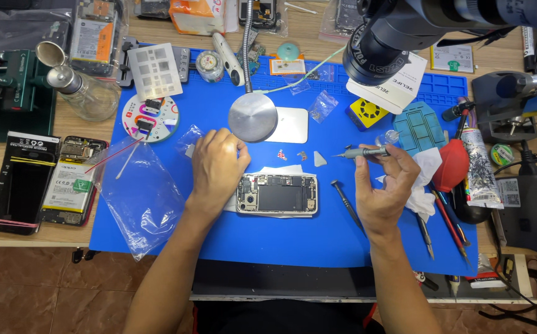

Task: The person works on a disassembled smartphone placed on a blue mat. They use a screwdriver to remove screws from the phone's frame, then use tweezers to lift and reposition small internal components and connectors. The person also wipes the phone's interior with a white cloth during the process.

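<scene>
An opened phone [277, 194] with bare circuitry and no screen lies on the blue work mat [268, 241] at the centre. My left hand [216, 167] rests curled at the phone's upper left corner, fingers closed near a small clear bag; whether it pinches anything is hidden. My right hand [381, 185] is raised to the right of the phone and grips a slim grey precision screwdriver [365, 151], tip pointing left. Tiny loose parts [302, 156] lie just above the phone.
A clear plastic bag [141, 198] lies left on the mat, two other opened phones [70, 179] on the wooden bench beyond. A gooseneck lamp disc [253, 117], a microscope [398, 31], a red air blower [452, 167], tweezers and screwdrivers crowd the right.
</scene>
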